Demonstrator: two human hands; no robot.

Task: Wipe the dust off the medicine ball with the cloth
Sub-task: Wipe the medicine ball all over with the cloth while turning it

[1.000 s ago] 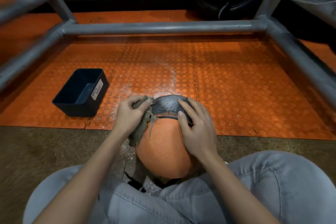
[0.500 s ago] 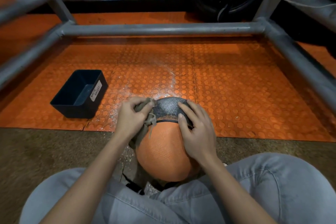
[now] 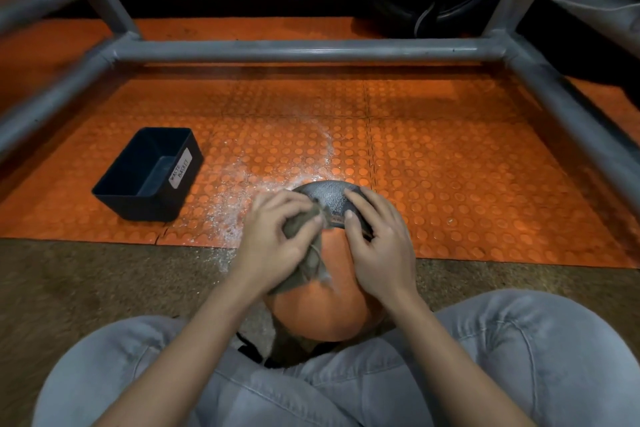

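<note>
The left grip (image 3: 273,239) bunches the cloth (image 3: 310,267) against the medicine ball (image 3: 329,312), which sits on the floor between the person's knees. The right grip (image 3: 377,243), fingers curved round the ball's dark top, steadies it. White dust flecks the orange mat (image 3: 450,166), and wiping looks mid-course. The ball's underside is hidden.
</note>
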